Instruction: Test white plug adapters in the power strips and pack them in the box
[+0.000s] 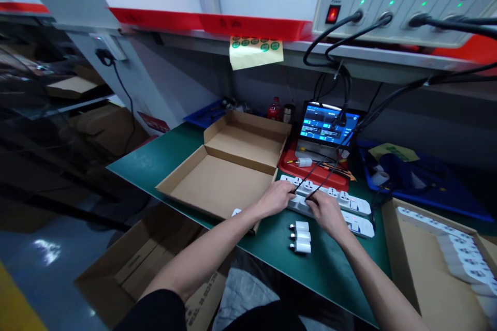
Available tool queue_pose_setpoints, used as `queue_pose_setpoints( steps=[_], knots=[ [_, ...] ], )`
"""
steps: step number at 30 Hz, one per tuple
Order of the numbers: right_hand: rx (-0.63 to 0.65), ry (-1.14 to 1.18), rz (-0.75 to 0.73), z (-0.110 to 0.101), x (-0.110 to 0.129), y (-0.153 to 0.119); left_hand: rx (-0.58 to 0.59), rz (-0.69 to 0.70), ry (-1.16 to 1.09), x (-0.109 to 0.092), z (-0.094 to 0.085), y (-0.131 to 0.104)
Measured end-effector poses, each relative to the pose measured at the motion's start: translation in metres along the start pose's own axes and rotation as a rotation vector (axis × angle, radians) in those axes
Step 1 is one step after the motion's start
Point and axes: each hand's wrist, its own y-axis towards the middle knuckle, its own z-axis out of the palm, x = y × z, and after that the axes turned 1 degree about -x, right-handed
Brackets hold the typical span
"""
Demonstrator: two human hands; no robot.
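Two white power strips lie side by side on the green table. My left hand is closed on the end of a black cable at the strips' left part. Just right of it, my right hand pinches a second black cable over the nearer strip. Both cables run up toward the monitor. Three white plug adapters form a column on the table below my hands. One more white adapter lies on the red tray behind the strips.
An open cardboard box stands left, another box with white pieces right. Behind are a lit monitor, a blue tray and a red-capped bottle. Black cables hang from a tester on the shelf.
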Motion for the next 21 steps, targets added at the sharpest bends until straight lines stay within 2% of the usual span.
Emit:
queue_pose_setpoints(
  steps=[2,5,7,8,10,12,15,18,21],
  knots=[
    [-0.002,-0.020,-0.009,-0.004,-0.002,-0.004,-0.015,-0.002,0.019,-0.002,-0.003,-0.003],
    [-0.020,-0.090,-0.016,-0.026,-0.018,-0.018,-0.163,0.025,0.108,-0.013,-0.005,-0.010],
    [-0.015,-0.177,-0.008,-0.045,-0.035,-0.033,-0.253,0.117,0.215,-0.026,0.002,-0.015],
    [0.007,-0.232,0.000,-0.054,-0.044,-0.042,-0.254,0.187,0.274,-0.034,0.009,-0.016],
    [0.077,-0.346,0.027,-0.066,-0.061,-0.059,-0.174,0.347,0.372,-0.053,0.026,-0.013],
    [0.128,-0.414,0.068,-0.069,-0.073,-0.071,-0.062,0.445,0.431,-0.073,0.047,-0.004],
    [0.130,-0.394,0.093,-0.063,-0.084,-0.079,0.075,0.429,0.459,-0.096,0.072,0.018],
    [0.010,-0.318,0.085,-0.064,-0.092,-0.080,0.210,0.335,0.429,-0.106,0.084,0.037],
    [-0.170,-0.209,0.065,-0.084,-0.093,-0.085,0.276,0.308,0.405,-0.107,0.081,0.043]
  ],
)
